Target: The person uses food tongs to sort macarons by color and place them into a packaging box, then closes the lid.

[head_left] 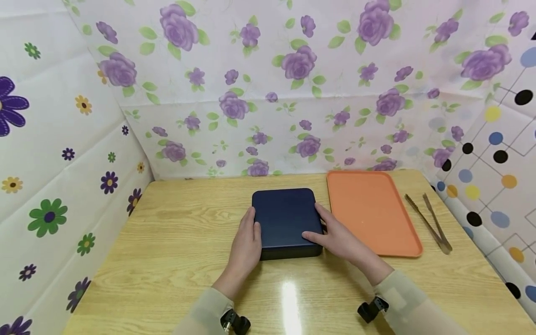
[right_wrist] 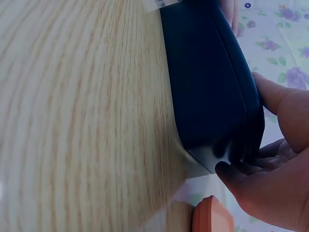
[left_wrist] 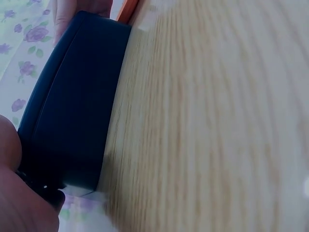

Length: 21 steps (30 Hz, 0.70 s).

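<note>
A dark navy square box (head_left: 287,218) with rounded corners and a lid seam lies flat on the wooden table. My left hand (head_left: 246,244) holds its left side, fingers along the wall and thumb by the top edge; part of this hand (left_wrist: 21,188) shows in the left wrist view. On the other side, my right hand (head_left: 338,235) grips the box, thumb over the lid and fingers against the side wall. Those fingers (right_wrist: 231,176) show near the box's lower edge in the right wrist view. The fingertips are partly hidden.
Right of the box lies an orange tray (head_left: 372,211), close to my right hand. Metal tongs (head_left: 431,225) rest beyond it near the table's right edge. Wooden tabletop (head_left: 180,242) extends to the left. Flower-patterned cloth (head_left: 268,93) hangs behind the table.
</note>
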{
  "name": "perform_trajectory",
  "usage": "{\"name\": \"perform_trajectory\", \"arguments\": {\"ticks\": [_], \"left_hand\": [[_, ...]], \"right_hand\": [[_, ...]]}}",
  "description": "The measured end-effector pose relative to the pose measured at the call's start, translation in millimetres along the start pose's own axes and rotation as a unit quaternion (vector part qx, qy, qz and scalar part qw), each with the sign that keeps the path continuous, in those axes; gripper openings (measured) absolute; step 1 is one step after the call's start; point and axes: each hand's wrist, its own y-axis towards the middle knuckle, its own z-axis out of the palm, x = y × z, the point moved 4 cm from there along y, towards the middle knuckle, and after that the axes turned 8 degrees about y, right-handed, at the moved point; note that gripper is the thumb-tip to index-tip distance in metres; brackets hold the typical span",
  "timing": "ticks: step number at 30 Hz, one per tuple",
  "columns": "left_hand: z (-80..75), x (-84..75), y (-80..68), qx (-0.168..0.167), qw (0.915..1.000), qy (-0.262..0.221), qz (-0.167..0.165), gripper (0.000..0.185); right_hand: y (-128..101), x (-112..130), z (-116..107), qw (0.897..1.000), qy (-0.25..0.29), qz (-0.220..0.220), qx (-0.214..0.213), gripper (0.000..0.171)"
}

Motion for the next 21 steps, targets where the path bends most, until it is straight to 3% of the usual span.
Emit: {"name": "perform_trajectory", "arguments": {"ticks": [8, 21], "left_hand": [[3.1, 1.5, 1.7, 0.003, 0.9999, -0.015, 0.001, 0.055], [-2.8, 2.6, 5.6, 0.017, 0.9992, -0.032, -0.016, 0.06]], "right_hand": [[-1.9, 0.8, -2.9, 1.0, -0.018, 0.001, -0.006, 0.111], [-1.9, -3.5, -4.8, 0.999, 0.027, 0.022, -0.019, 0.111]]}}
